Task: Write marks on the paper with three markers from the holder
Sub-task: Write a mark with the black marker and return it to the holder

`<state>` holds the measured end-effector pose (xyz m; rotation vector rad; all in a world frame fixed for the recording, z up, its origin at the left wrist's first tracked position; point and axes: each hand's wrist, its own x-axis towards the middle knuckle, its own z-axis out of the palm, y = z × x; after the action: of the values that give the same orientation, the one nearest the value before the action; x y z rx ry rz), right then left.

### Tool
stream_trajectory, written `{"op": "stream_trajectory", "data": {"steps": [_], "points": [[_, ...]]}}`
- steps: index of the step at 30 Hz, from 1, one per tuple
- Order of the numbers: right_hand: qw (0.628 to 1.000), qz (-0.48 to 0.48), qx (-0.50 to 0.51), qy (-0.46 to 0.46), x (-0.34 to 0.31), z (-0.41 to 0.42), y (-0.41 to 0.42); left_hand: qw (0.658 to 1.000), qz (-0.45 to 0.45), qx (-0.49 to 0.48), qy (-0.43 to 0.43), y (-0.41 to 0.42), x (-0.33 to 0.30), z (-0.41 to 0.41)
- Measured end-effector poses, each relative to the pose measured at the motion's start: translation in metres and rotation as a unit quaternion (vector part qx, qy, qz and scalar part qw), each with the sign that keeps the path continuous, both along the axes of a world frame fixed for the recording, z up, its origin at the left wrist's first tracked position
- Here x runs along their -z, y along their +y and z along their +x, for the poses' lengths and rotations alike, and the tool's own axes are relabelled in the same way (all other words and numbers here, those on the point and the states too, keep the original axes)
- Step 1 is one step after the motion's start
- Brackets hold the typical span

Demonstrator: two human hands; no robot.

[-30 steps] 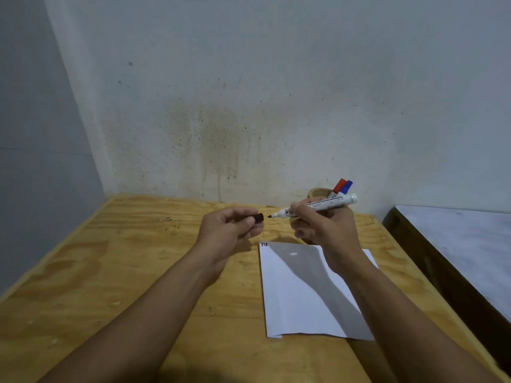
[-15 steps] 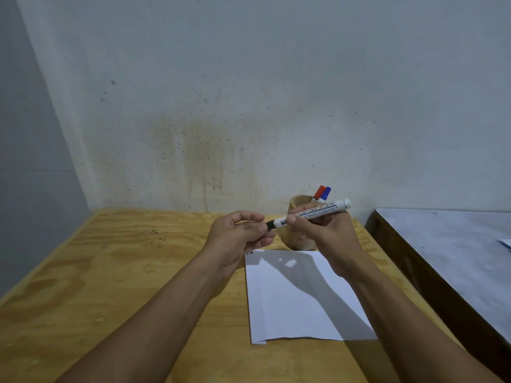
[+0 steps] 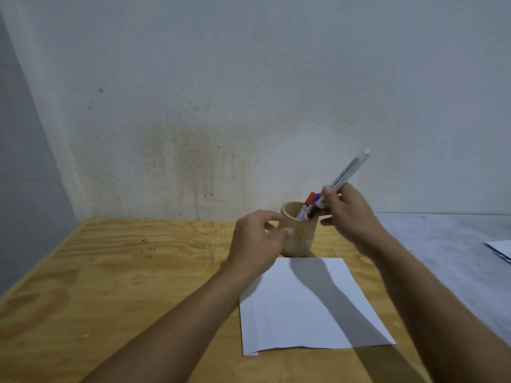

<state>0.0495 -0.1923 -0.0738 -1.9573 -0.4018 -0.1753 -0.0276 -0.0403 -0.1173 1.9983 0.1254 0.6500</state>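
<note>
- Since half a second ago, the black marker (image 3: 349, 171) has been swung from lying level between both hands to a steep tilt, its capped dark end lowered into the mouth of the holder (image 3: 294, 239) and its white tail pointed up and to the right.
- Nearest the camera, two bare forearms are stretched forward over the wooden table (image 3: 116, 277).
- A white sheet of paper (image 3: 301, 313) is laid flat on the table between the forearms, crossed by the shadow of the right arm; no marks can be made out on it.
- Just beyond the paper's far edge, the left hand (image 3: 255, 244) is held loosely open with curled fingers, nothing gripped; it is set against the holder's left side, though actual contact cannot be confirmed.
- The holder, a round wooden cup, is stood upright just past the paper.
- The right hand (image 3: 351, 217) is closed around the black marker near its lower end, beside the holder's right rim.
- Inside the holder, a red-capped marker (image 3: 309, 200) and a blue-capped marker (image 3: 316, 199) are leaned against the right rim.
- A grey surface (image 3: 442, 244) is seen to the right of the table.
- Farthest back, a stained pale wall (image 3: 193, 120) is seen behind everything.
</note>
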Motion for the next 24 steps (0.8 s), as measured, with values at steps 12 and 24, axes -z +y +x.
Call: {"op": "stream_trajectory", "data": {"steps": [12, 24], "points": [[0.941, -0.317, 0.046, -0.109, -0.052, 0.040, -0.016, 0.933, 0.348, 0.063, 0.070, 0.009, -0.002, 0.027], [0.980, -0.171, 0.074, -0.065, -0.002, 0.043, 0.002, 0.925, 0.369, 0.057, 0.072, 0.012, 0.000, 0.031]]}}
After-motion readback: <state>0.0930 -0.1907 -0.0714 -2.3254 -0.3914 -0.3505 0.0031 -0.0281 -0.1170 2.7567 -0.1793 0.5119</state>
